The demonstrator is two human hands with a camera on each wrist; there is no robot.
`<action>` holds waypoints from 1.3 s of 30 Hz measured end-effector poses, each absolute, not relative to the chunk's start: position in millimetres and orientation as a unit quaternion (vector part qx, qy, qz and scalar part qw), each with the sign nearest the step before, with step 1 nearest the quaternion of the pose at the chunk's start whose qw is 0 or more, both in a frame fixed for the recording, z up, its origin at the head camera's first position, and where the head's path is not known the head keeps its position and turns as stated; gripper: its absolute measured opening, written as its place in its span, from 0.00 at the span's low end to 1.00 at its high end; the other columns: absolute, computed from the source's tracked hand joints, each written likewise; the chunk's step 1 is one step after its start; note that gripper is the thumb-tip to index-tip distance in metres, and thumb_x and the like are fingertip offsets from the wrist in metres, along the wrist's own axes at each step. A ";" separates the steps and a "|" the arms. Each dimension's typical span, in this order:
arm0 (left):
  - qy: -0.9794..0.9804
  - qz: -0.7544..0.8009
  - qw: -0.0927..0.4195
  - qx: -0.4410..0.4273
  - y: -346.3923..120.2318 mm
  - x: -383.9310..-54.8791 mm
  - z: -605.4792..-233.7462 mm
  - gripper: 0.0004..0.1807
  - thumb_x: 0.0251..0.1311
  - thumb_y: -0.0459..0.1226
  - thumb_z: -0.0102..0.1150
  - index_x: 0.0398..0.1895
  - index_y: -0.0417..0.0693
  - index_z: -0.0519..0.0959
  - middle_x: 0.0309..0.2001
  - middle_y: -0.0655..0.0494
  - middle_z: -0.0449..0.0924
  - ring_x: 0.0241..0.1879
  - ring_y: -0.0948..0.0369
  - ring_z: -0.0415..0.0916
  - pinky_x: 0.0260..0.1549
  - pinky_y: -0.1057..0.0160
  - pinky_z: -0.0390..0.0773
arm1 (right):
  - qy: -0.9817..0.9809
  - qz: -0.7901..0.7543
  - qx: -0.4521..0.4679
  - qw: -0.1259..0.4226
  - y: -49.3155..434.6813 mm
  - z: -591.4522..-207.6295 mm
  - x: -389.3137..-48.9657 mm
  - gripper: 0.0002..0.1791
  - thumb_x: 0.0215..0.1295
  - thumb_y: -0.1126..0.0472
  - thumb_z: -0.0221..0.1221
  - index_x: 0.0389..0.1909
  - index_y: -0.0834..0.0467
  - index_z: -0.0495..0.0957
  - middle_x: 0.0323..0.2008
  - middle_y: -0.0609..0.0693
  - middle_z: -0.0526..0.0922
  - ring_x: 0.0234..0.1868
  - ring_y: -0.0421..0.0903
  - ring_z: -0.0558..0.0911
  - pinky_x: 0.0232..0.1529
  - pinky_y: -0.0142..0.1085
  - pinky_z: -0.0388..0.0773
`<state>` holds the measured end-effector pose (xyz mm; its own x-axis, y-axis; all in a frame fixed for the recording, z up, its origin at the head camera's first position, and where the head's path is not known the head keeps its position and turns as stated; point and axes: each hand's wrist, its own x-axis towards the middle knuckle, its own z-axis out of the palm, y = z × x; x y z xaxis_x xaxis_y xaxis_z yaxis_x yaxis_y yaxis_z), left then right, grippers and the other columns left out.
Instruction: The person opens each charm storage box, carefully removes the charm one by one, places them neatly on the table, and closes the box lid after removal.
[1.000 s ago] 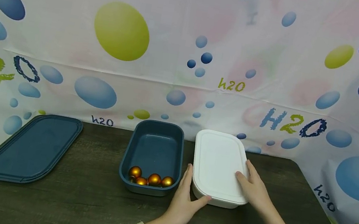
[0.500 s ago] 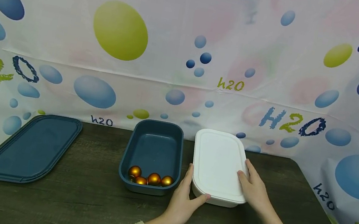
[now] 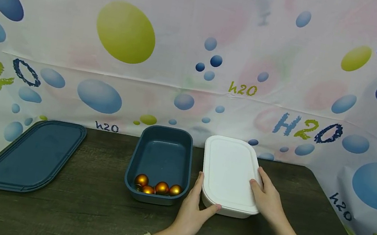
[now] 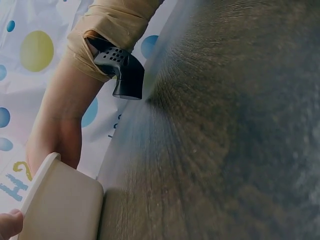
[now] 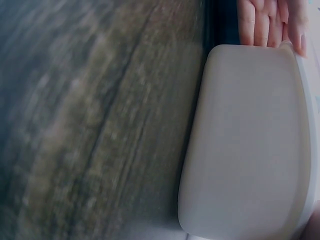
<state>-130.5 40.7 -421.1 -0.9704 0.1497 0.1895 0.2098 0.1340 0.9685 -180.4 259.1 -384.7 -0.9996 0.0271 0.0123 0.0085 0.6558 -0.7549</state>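
Note:
A white lidded rectangular container [image 3: 230, 174] stands on the dark table, its lid on top. At its near left corner my left hand [image 3: 190, 213] holds it, fingers along the left side and thumb on the front rim. My right hand [image 3: 267, 199] grips the right edge, with the thumb on top of the lid. In the right wrist view the container's pale front wall [image 5: 245, 145] fills much of the picture, and the left fingers [image 5: 260, 22] show beside its far corner. The right fingers' ends are partly hidden behind the container.
Left of it stands an uncovered blue container [image 3: 163, 159] with several shiny orange-gold balls [image 3: 162, 188] at its near end. A flat blue lid [image 3: 34, 156] lies at the table's left. The patterned backdrop [image 3: 170, 48] rises behind the table [image 3: 98, 210].

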 end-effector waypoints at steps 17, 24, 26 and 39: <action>-0.753 -0.647 0.028 -0.116 41.6 -131.0 -418.6 0.50 0.58 0.46 0.66 0.76 0.46 0.46 0.75 0.47 0.44 0.72 0.50 0.43 0.66 0.42 0.49 | -0.908 0.419 -0.012 0.017 259.7 -381.3 -180.4 0.35 0.75 0.51 0.44 0.75 0.60 0.45 0.72 0.65 0.49 0.71 0.63 0.50 0.66 0.58 0.51; -0.758 -0.640 0.036 -0.118 41.1 -129.6 -413.2 0.49 0.58 0.46 0.66 0.76 0.49 0.47 0.75 0.51 0.43 0.72 0.51 0.43 0.66 0.43 0.50 | -0.908 0.418 -0.013 0.026 259.5 -378.1 -181.6 0.36 0.75 0.48 0.45 0.75 0.59 0.45 0.72 0.65 0.50 0.71 0.64 0.51 0.66 0.59 0.52; -0.760 -0.637 0.039 -0.119 40.8 -128.9 -411.9 0.49 0.58 0.46 0.66 0.76 0.49 0.47 0.75 0.52 0.43 0.72 0.51 0.43 0.66 0.43 0.50 | -0.908 0.418 -0.012 0.031 259.0 -377.0 -181.6 0.37 0.74 0.48 0.46 0.75 0.60 0.45 0.72 0.66 0.50 0.71 0.64 0.51 0.66 0.59 0.52; -0.733 -0.666 0.049 -0.132 35.3 -120.7 -405.3 0.51 0.58 0.44 0.66 0.76 0.49 0.44 0.75 0.53 0.39 0.73 0.56 0.40 0.66 0.56 0.54 | -0.867 0.492 0.024 0.070 254.2 -362.3 -175.5 0.39 0.71 0.48 0.51 0.75 0.58 0.47 0.72 0.62 0.51 0.71 0.60 0.54 0.65 0.56 0.57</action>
